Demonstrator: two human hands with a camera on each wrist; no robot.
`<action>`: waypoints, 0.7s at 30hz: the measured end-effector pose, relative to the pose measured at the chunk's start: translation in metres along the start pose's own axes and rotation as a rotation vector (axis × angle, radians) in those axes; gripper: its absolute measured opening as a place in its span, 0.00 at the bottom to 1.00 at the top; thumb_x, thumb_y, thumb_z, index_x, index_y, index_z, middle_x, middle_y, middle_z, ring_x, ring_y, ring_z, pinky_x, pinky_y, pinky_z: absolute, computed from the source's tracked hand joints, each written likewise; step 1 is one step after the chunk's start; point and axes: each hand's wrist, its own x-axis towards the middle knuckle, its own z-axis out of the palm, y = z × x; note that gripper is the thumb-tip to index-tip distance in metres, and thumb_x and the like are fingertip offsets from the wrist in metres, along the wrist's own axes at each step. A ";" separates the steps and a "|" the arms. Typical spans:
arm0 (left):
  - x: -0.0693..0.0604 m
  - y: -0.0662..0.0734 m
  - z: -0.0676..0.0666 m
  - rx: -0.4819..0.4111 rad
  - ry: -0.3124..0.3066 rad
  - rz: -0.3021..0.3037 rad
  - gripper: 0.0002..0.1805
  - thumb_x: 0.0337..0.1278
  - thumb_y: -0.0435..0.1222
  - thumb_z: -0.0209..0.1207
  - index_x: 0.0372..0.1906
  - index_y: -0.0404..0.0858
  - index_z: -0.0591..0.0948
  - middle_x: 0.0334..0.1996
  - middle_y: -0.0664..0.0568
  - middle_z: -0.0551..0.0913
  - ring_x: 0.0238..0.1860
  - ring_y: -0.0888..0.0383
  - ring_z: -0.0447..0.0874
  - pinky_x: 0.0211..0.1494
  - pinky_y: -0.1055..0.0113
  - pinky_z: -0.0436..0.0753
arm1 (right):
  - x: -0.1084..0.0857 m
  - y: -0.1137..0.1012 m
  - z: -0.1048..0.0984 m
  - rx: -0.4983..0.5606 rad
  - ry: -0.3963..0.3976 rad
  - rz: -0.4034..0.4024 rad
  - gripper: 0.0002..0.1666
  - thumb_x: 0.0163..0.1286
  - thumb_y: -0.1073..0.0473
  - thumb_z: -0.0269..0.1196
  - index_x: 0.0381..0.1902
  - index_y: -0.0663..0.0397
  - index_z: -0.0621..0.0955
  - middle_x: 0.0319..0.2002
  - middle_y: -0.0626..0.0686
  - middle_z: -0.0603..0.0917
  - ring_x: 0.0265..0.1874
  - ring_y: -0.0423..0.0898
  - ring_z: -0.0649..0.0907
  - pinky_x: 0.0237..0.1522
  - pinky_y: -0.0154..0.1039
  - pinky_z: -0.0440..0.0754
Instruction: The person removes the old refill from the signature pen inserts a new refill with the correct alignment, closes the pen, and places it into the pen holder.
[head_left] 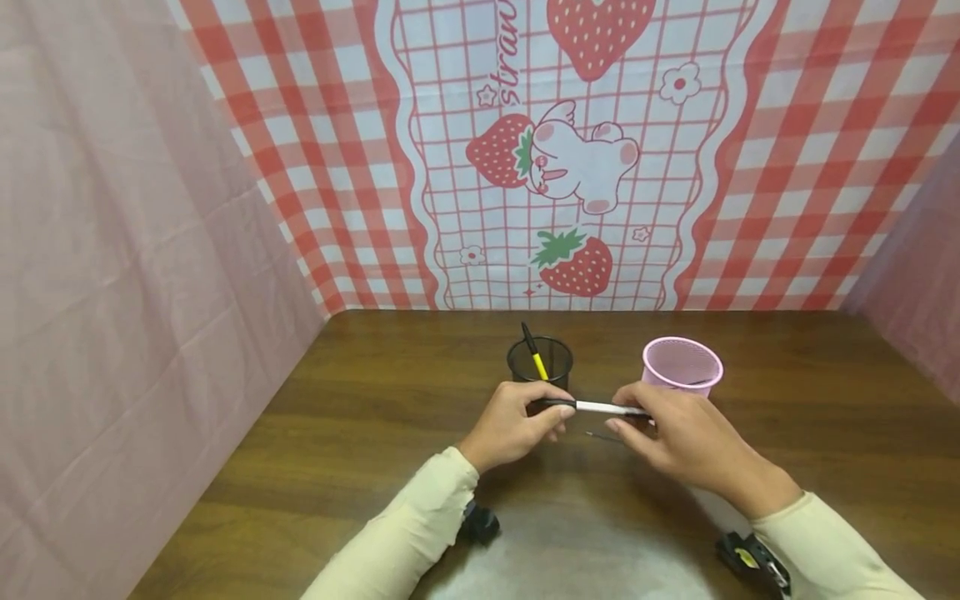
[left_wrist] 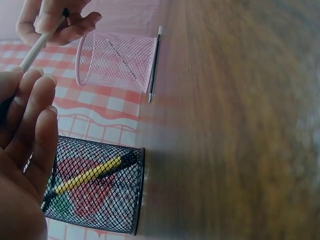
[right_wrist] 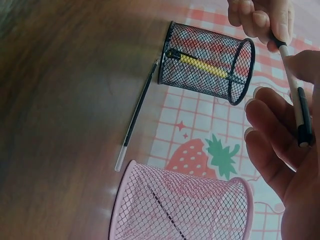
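A white pen (head_left: 596,407) with a black grip and a black clip is held level between both hands above the table. My left hand (head_left: 517,421) pinches its black grip end between thumb and fingers. Around the clip end, my right hand (head_left: 678,429) holds with thumb and fingers; the right wrist view shows the clip (right_wrist: 302,110) by the palm. On the table below lies a thin ink refill (right_wrist: 137,115), dark with a clear end, touched by neither hand. Beyond the left hand stands a black mesh cup (left_wrist: 95,205) with a yellow and black pen (head_left: 537,360) leaning in it.
A pink mesh cup (head_left: 682,367) stands behind the right hand, with a thin dark stick (right_wrist: 167,212) inside. The brown wooden table (head_left: 360,417) ends at a red checked strawberry cloth (head_left: 585,167). Pink cloth (head_left: 150,292) hangs at the left.
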 end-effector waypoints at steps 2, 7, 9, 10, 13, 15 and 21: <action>0.001 -0.004 0.001 0.002 0.001 -0.002 0.06 0.64 0.25 0.62 0.42 0.26 0.84 0.23 0.41 0.84 0.22 0.50 0.85 0.28 0.63 0.86 | 0.000 0.002 0.000 -0.009 0.006 -0.005 0.13 0.60 0.54 0.70 0.40 0.49 0.79 0.30 0.36 0.78 0.25 0.33 0.77 0.25 0.33 0.77; 0.003 -0.026 0.003 -0.005 0.000 -0.020 0.06 0.65 0.27 0.63 0.44 0.30 0.85 0.23 0.45 0.85 0.22 0.51 0.85 0.28 0.63 0.86 | -0.001 0.005 0.000 -0.022 0.019 -0.014 0.13 0.71 0.47 0.61 0.39 0.50 0.79 0.29 0.37 0.79 0.25 0.32 0.76 0.24 0.33 0.77; 0.004 -0.032 0.003 -0.009 -0.001 -0.019 0.06 0.65 0.28 0.63 0.44 0.32 0.86 0.23 0.47 0.85 0.23 0.54 0.85 0.28 0.64 0.86 | -0.001 0.005 0.000 -0.019 0.020 -0.014 0.12 0.72 0.47 0.60 0.39 0.49 0.79 0.29 0.37 0.79 0.26 0.32 0.76 0.24 0.33 0.77; 0.004 -0.033 0.003 -0.010 0.000 -0.018 0.06 0.65 0.29 0.63 0.44 0.33 0.86 0.24 0.48 0.86 0.23 0.56 0.85 0.28 0.64 0.86 | -0.001 0.005 0.001 -0.017 0.022 -0.015 0.12 0.73 0.47 0.61 0.39 0.49 0.79 0.30 0.37 0.79 0.26 0.32 0.76 0.24 0.33 0.77; 0.003 -0.035 0.002 -0.016 -0.004 -0.008 0.06 0.65 0.31 0.64 0.44 0.34 0.86 0.24 0.50 0.86 0.23 0.61 0.85 0.28 0.63 0.86 | -0.001 0.004 0.001 -0.007 0.019 -0.017 0.10 0.73 0.48 0.63 0.38 0.48 0.80 0.30 0.37 0.79 0.26 0.32 0.76 0.25 0.33 0.76; 0.002 -0.035 0.002 -0.020 -0.008 -0.005 0.06 0.66 0.32 0.64 0.44 0.35 0.86 0.24 0.51 0.86 0.23 0.62 0.85 0.29 0.62 0.87 | -0.001 0.003 0.001 -0.009 0.016 -0.014 0.12 0.74 0.46 0.61 0.38 0.47 0.80 0.30 0.36 0.79 0.26 0.32 0.76 0.25 0.32 0.76; 0.002 -0.033 0.002 -0.029 -0.007 -0.005 0.06 0.65 0.30 0.64 0.44 0.34 0.86 0.24 0.49 0.86 0.23 0.61 0.85 0.29 0.62 0.87 | -0.001 0.003 0.001 -0.012 0.006 -0.001 0.15 0.75 0.42 0.58 0.39 0.45 0.80 0.30 0.36 0.79 0.27 0.31 0.76 0.26 0.33 0.77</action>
